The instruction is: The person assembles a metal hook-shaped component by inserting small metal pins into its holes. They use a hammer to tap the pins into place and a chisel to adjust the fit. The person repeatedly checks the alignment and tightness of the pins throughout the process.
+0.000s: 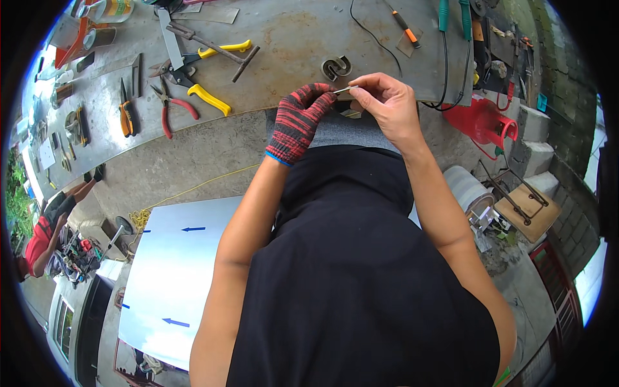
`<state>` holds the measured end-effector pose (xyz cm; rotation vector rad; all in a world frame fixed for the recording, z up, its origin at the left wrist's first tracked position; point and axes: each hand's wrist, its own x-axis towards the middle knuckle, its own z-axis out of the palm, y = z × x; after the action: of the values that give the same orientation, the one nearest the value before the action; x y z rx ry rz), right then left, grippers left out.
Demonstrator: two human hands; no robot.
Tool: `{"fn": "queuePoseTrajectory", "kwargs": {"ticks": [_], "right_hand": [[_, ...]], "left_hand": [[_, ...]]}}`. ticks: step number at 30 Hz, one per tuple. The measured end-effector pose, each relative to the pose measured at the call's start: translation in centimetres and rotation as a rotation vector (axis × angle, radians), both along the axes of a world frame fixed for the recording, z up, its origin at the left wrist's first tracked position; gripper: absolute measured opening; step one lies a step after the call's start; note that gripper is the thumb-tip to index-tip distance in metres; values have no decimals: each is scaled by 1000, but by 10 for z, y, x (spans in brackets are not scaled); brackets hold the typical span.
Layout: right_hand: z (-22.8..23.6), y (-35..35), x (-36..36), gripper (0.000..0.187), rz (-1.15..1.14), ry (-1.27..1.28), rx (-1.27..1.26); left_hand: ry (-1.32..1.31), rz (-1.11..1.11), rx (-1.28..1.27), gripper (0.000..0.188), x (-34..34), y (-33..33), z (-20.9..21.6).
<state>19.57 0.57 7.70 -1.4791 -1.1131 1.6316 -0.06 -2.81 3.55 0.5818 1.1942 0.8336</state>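
Observation:
In a red-and-black striped glove with a blue cuff, my left hand pinches one end of a thin, light metal piece. My bare right hand grips the other end between thumb and fingertips. Both hands meet at the near edge of a grey metal worktable. Just beyond them on the tabletop lies a curved, S-shaped metal part. The metal piece is too small to tell its exact kind.
Left on the table lie yellow-handled snips, red-handled pliers, orange-handled pliers and a T-shaped metal bar. An orange-black screwdriver and green-handled cables are at right. A red gas cylinder stands beside the table; another person is far left.

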Motion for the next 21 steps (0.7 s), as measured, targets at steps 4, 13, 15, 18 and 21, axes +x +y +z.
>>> {"fn": "queuePoseTrajectory", "kwargs": {"ticks": [4,13,15,18,21], "right_hand": [[2,2,-1,11,3,-49,37],[43,102,48,11,-252,-536,530],[46,152,58,12,-236,-659,765],[64,218,49,17,-93,-753,750],[48,281,54,21,36,-1003,750]], "left_hand": [[18,1,-1,26,-1,1,1],[868,-73,726,27,-28,40,-29],[921,-71,831,28,-30,48,-54],[992,-91,863,30,-31,52,-64],[986,-79,877,32,-27,55,-58]]}}
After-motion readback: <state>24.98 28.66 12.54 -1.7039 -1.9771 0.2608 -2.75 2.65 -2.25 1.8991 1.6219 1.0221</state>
